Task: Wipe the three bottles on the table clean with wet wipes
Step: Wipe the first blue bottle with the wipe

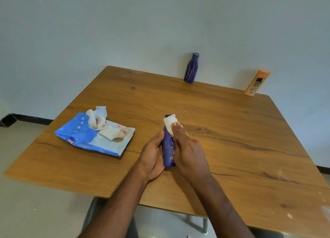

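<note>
A dark blue bottle (169, 149) is held just above the middle of the wooden table (232, 139), its top pointing away from me. My left hand (152, 157) grips its lower left side. My right hand (187, 149) lies over its right side and presses a white wet wipe (168, 122) against the bottle's upper end. A second dark blue bottle (191, 68) stands upright at the table's far edge by the wall. An orange bottle (256, 83) stands at the far right corner.
A blue pack of wet wipes (85, 139) lies on the left of the table, its flap open and a wipe (96, 120) sticking up out of it. Metal table legs (205, 225) show below the near edge. The floor is tiled.
</note>
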